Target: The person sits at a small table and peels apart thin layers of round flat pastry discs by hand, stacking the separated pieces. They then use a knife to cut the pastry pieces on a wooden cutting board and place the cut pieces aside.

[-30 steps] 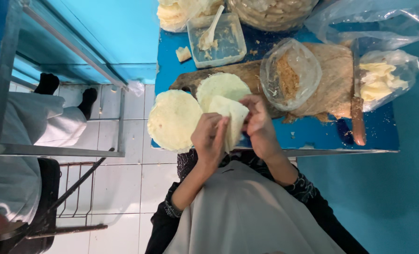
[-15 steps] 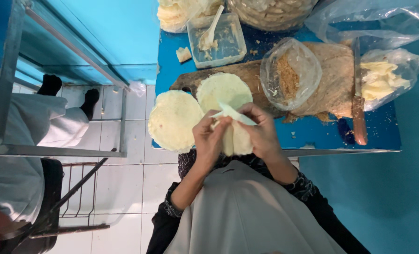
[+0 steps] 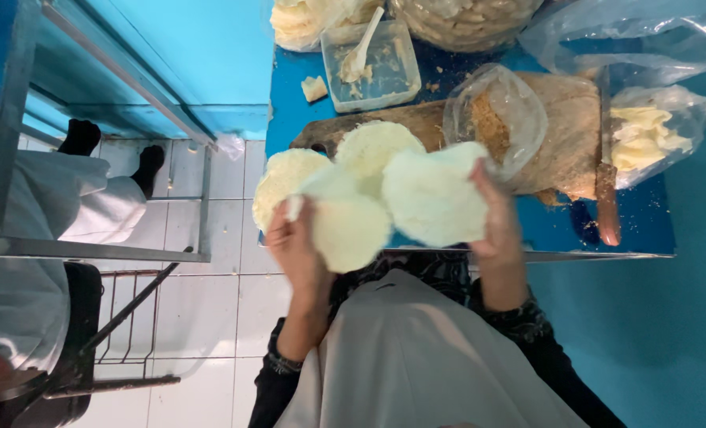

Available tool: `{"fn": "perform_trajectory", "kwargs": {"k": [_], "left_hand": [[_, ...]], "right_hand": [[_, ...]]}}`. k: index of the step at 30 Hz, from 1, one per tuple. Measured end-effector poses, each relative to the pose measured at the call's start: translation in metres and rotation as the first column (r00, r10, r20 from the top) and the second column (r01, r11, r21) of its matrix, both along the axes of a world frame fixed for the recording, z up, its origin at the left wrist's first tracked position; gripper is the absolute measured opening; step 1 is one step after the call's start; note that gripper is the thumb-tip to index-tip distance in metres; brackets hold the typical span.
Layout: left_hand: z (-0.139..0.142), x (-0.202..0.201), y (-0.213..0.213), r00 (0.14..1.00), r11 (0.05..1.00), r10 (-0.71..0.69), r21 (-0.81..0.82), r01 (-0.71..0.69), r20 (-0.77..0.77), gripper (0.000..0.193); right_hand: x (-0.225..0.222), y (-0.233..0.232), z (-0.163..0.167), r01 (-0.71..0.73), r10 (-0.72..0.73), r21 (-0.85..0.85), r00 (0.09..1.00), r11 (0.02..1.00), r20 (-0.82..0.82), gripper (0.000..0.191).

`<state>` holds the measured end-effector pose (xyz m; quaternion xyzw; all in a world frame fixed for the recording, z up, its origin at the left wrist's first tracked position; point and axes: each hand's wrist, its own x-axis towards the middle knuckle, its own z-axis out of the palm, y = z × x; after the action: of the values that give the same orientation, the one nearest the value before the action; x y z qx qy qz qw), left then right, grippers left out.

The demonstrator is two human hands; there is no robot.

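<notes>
My left hand holds a round pale dough sheet by its edge, above my lap. My right hand holds a second round pale sheet, lifted apart from the first. Two more round sheets lie in front of me: one overhanging the blue table's near left corner, the other on the wooden board.
On the blue table stand a clear plastic tub with a white spoon, an open bag of brown crumbs, a bag of pale strips and a wooden-handled tool. Another person sits at left near a metal frame.
The two sheets that my hands held together near my chest have been pulled apart, one in each hand, and now face flat toward the camera.
</notes>
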<state>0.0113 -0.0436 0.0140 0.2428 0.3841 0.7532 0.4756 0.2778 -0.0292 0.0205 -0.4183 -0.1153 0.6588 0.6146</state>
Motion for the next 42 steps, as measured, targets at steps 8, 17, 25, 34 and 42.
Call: {"fn": "perform_trajectory", "kwargs": {"k": [8,17,25,34,42], "left_hand": [[0.007,-0.094,-0.008,0.961,0.952,0.277,0.139,-0.273,-0.007,0.017],[-0.024,-0.082,-0.004,0.984,0.985,0.169,0.053,-0.165,-0.060,0.010],[-0.029,-0.083,-0.004,0.988,0.988,0.151,0.034,-0.149,-0.040,0.013],[-0.006,-0.057,-0.004,0.999,0.999,-0.033,-0.012,0.033,0.016,0.020],[0.015,-0.009,0.001,0.774,0.822,-0.553,0.048,0.568,0.309,0.028]], "right_hand": [[0.053,0.023,0.054,0.036,-0.146,0.438,0.964,0.898,0.220,0.023],[-0.058,0.036,0.060,-0.795,-0.604,0.208,-0.234,0.570,0.762,0.030],[-0.054,0.017,0.059,-0.810,-0.661,0.189,-0.292,0.555,0.692,0.035],[-0.055,-0.008,0.069,-0.772,-0.563,0.170,-0.275,0.612,0.779,0.036],[-0.059,-0.010,0.046,-0.579,0.541,0.435,0.811,0.689,0.222,0.066]]}}
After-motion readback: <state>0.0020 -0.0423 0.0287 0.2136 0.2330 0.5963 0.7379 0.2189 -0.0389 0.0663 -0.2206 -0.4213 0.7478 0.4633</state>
